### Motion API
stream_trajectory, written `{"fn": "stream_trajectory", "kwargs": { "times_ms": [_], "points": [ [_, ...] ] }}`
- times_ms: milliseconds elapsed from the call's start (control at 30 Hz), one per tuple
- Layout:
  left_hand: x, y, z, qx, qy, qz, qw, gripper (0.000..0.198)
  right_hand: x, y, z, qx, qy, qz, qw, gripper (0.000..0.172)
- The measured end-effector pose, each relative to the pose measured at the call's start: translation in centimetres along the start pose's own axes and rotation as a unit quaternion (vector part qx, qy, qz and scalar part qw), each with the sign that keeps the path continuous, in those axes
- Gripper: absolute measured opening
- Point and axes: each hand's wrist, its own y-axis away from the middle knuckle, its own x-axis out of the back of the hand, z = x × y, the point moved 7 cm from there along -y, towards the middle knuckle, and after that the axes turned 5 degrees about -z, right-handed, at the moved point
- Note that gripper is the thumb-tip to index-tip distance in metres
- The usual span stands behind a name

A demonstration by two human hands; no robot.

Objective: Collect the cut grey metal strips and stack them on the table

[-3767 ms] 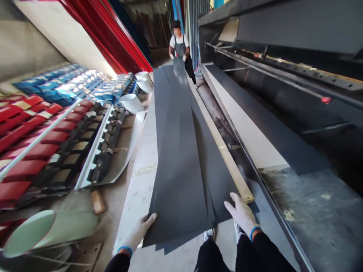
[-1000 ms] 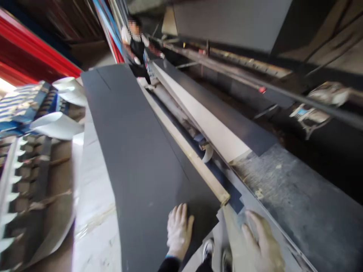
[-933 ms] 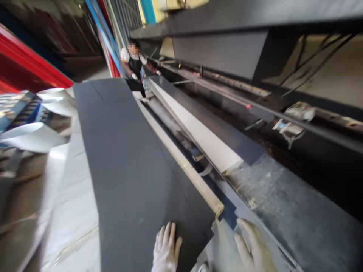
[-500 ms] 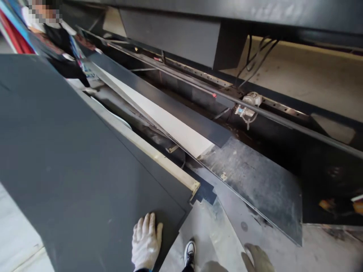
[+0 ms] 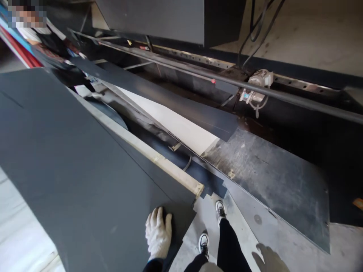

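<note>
My left hand (image 5: pixel 159 235), in a white knit glove, lies flat near the corner of a large dark grey sheet (image 5: pixel 93 177). Its fingers point forward along the sheet, slightly apart. My right hand (image 5: pixel 269 260), also gloved and partly cut off by the bottom edge, hangs over the floor to the right, fingers apart and nothing visible in it. A pale wooden bar (image 5: pixel 167 163) runs along the sheet's right edge. Beyond it, a long dark strip (image 5: pixel 170 102) with a white panel (image 5: pixel 170 122) beside it lies on the machine's bed.
A scuffed metal plate (image 5: pixel 272 181) forms the bed's near end. A motor (image 5: pixel 256 88) sits beside a long rod (image 5: pixel 181 68). A co-worker (image 5: pixel 51 41) stands at the far left, hands near the strip's far end. My shoes (image 5: pixel 203 243) are on the floor.
My view has shifted, and both my shoes now show where one did before. My left hand stays flat on the sheet, appearing farther right. The dark strip's near end sits slightly farther right.
</note>
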Motion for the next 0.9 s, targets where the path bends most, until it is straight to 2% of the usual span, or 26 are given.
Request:
{"fn": "stream_trajectory", "kwargs": {
  "times_ms": [67,167,233,300,400,533,700,900],
  "points": [
    [-0.5,-2.2,2.2,0.023,0.000,0.007,1.000,0.064,4.9,-4.8,-2.9,0.050,0.008,0.001,0.999,0.062],
    [-1.1,-4.5,4.4,0.053,-0.051,0.027,0.997,0.063,12.8,-13.8,-8.6,0.133,0.034,0.052,0.989,0.052],
    [-1.5,-4.8,5.0,0.053,-0.087,0.036,0.994,0.063,16.4,-20.3,-11.3,0.120,0.085,0.062,0.987,0.048],
    [-1.9,-4.7,5.1,0.055,-0.106,0.033,0.992,0.063,18.2,-26.2,-12.6,0.077,0.130,0.049,0.987,0.061],
    [-2.1,-4.3,4.9,0.062,-0.116,0.026,0.991,0.063,18.5,-31.8,-12.8,0.044,0.163,0.004,0.986,0.084],
    [-2.1,-4.4,4.9,0.067,-0.120,0.027,0.990,0.062,17.5,-34.2,-12.1,0.062,0.183,-0.028,0.981,0.083],
    [-2.3,-4.3,4.8,0.081,-0.120,0.024,0.989,0.060,17.2,-34.6,-11.5,0.083,0.189,-0.024,0.978,0.072],
    [-2.2,-4.0,4.8,0.072,-0.133,0.041,0.988,0.058,17.1,-35.3,-11.4,0.107,0.181,-0.022,0.977,0.070]
  ]
}}
